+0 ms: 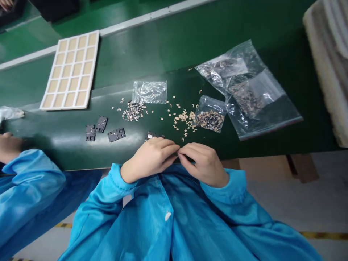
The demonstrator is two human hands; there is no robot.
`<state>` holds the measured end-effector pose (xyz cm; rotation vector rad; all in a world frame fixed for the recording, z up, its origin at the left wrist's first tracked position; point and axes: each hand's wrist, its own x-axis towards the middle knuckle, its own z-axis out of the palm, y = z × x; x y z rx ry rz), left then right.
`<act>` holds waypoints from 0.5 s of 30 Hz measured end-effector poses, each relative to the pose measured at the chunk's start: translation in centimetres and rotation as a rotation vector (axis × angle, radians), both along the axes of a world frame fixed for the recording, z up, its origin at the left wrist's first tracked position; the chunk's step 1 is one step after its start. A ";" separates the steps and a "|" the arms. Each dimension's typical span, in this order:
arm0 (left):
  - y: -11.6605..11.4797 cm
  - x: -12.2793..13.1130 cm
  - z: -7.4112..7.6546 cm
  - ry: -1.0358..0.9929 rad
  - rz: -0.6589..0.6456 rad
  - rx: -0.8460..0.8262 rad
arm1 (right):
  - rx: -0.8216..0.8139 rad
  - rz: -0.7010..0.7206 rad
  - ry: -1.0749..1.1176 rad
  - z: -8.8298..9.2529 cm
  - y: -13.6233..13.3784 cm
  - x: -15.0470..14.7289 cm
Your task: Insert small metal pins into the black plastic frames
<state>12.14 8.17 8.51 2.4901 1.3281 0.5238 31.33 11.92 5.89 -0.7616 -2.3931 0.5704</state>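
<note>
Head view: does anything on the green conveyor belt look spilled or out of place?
Yes: loose tan pieces lie scattered across the belt beside the small plastic bag, outside any container, so they look spilled.

Between the left hand [150,157] and the right hand [203,163], the grip is held at the near edge of a conveyor belt [190,47]. Loose small parts [183,119] are strewn on it just ahead of the grip; a small plastic bag [210,114] and a larger plastic bag [248,92] lie ahead to the right. Moulded frames [116,135] are laid to the left, and a grid tray [69,70] is placed farther ahead beyond them.
</note>
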 end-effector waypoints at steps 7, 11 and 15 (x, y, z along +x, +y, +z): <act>-2.0 -0.2 -0.8 -0.050 0.165 0.133 | -0.146 0.085 0.100 0.4 0.2 -0.7; -3.0 -0.4 -1.0 -0.337 0.286 0.009 | -0.323 0.068 0.229 0.3 0.1 -0.6; -3.9 -0.4 -1.3 -0.466 0.328 -0.130 | -0.388 0.057 0.286 0.4 -0.3 -0.9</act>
